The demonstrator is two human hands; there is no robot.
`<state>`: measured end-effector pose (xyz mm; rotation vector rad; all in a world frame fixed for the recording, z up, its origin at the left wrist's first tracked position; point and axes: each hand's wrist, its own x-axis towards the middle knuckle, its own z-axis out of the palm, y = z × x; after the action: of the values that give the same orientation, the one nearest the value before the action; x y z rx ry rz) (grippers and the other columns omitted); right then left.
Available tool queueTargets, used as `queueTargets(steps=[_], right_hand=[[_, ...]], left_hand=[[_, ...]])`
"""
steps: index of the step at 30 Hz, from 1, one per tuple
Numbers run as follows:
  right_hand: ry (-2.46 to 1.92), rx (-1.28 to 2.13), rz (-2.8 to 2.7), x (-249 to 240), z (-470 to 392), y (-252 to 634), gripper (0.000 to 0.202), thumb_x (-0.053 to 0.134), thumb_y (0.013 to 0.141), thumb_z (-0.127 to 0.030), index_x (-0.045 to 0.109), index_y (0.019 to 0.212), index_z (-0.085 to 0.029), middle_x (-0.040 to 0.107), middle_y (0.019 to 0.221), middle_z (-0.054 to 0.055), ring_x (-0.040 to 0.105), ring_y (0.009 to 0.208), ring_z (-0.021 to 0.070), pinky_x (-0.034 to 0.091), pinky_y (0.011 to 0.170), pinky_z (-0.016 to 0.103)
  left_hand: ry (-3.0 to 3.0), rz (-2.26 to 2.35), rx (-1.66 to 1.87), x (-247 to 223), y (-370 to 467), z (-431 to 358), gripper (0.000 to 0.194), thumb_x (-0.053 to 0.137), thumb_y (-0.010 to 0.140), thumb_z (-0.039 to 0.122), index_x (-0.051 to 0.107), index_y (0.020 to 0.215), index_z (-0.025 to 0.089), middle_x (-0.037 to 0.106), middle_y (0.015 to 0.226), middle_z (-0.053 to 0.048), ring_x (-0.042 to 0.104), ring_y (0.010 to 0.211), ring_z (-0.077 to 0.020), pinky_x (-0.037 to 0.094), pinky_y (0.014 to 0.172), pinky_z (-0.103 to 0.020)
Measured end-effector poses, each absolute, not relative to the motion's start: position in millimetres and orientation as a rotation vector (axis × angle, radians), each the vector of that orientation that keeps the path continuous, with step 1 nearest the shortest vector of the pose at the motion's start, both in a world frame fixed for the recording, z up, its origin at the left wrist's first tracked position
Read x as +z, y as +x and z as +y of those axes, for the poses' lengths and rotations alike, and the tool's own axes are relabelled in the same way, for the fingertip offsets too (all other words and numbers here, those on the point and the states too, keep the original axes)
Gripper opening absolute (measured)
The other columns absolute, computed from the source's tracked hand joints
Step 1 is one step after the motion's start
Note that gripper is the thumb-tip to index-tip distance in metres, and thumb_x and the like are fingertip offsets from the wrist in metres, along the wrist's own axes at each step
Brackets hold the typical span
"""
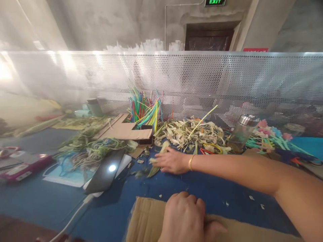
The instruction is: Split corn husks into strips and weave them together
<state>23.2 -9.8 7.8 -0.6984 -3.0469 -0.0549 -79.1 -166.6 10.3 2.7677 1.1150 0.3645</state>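
A brown cardboard piece (146,218) lies along the bottom centre. My left hand (184,215) is curled closed over its upper edge, thumb to the right, fingertips hidden. My right hand (173,161), with a gold bracelet on the wrist, reaches in from the right. Its fingers are slightly spread and touch a pale green husk strip (165,147) on the blue tabletop (196,191). Just behind is a heap of dry, pale husk strips (202,132).
Colourful fuzzy stems (145,107) stand behind a cut cardboard shape (123,129). A dark phone (104,176) with its light on lies at left by a blue mask (67,169). Yellow-handled scissors (214,147), a clear bottle (243,131) and paper-like flowers (276,132) are at right.
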Motion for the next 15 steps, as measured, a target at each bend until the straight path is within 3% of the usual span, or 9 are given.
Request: queueTargets(steps=[4,7,15], right_hand=[[-1.229,-0.289,-2.844,26,22,99,0.039,0.039,0.096,-0.024,0.056,0.13,-0.017,0.059,0.13,0.013,0.041,0.131,0.0265,0.021,0.105,0.05],[-1.288,-0.381,-2.723,43,23,103,0.037,0.045,0.092,-0.023,0.06,0.125,-0.016,0.065,0.12,0.015,0.044,0.127,0.0304,0.019,0.104,0.055],[-0.568,-0.031,-3.035,10,-11,-48,0.048,0.03,0.099,-0.041,0.037,0.143,-0.024,0.039,0.15,0.005,0.019,0.143,0.022,0.016,0.109,0.057]], left_hand=[[2.694,1.144,0.408,17,-85,-165,0.061,0.042,0.078,0.074,0.065,0.069,0.019,0.065,0.064,-0.009,0.063,0.065,-0.0259,0.029,0.054,-0.034],[2.668,1.152,0.425,19,-86,-161,0.061,0.041,0.079,0.074,0.065,0.069,0.018,0.065,0.065,-0.009,0.062,0.065,-0.0257,0.028,0.053,-0.033],[2.626,1.202,0.346,15,-83,-160,0.065,0.041,0.077,0.077,0.068,0.074,0.017,0.067,0.07,-0.011,0.064,0.071,-0.0295,0.035,0.057,-0.035]])
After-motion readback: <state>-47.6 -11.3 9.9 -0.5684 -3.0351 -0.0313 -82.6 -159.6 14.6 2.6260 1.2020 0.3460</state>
